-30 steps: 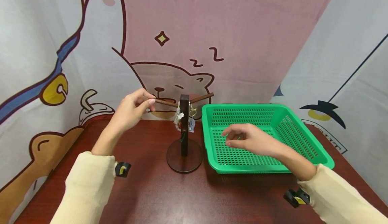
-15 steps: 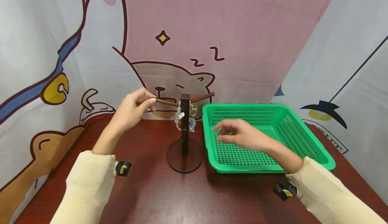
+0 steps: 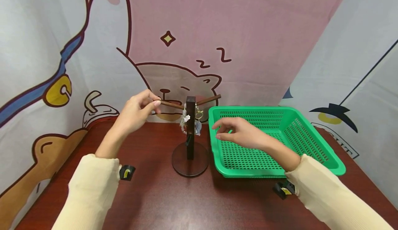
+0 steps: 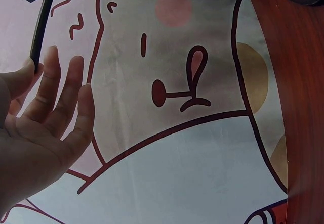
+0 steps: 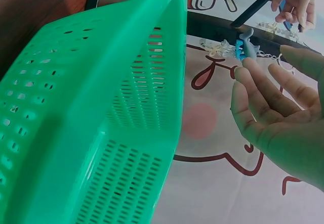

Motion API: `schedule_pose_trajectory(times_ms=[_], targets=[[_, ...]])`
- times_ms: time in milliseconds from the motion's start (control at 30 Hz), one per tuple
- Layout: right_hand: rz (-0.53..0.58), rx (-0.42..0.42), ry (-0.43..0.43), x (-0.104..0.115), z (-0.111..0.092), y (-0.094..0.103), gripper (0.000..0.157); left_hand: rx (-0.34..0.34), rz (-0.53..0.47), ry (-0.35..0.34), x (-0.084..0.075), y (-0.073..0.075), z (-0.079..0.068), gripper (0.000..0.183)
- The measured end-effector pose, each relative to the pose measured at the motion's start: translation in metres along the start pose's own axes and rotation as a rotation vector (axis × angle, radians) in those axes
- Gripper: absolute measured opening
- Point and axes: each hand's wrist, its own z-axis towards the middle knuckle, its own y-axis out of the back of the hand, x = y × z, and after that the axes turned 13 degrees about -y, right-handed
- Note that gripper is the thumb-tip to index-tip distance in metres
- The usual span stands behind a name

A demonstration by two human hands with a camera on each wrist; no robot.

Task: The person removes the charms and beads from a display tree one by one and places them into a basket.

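Observation:
A dark wooden jewelry stand (image 3: pixel 190 147) with a round base stands upright on the table. My left hand (image 3: pixel 135 112) pinches the end of its left peg (image 3: pixel 171 104) between thumb and fingertips; in the left wrist view the other fingers of that hand (image 4: pixel 50 118) are spread. A clear beaded bracelet with a white flower (image 3: pixel 186 118) hangs at the post's left side. On the right hang a gold ring (image 3: pixel 199 115) and a blue-grey charm (image 5: pixel 249 46) shaped like a sea animal. Holding nothing, my right hand (image 3: pixel 244 134) hovers over the basket's left side, fingers loosely curved, apart from the stand.
A green plastic basket (image 3: pixel 276 172) with slotted walls sits right of the stand, close to its base. The stand's right peg (image 3: pixel 209 100) slants up and right. Behind the reddish-brown table (image 3: pixel 149 195) hangs a printed cartoon cloth (image 3: pixel 248 33).
My right hand has moved left and slightly up, from over the basket's middle toward the stand. The left hand keeps its pinch on the peg without visible movement.

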Motion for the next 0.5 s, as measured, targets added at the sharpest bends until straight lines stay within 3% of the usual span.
schedule_pose_trajectory(times_ms=[500], targets=[[0.008,-0.041,-0.031,0.014,0.020,0.001,0.028,0.008,-0.001,0.011,0.000,0.001,0.000,0.013]])
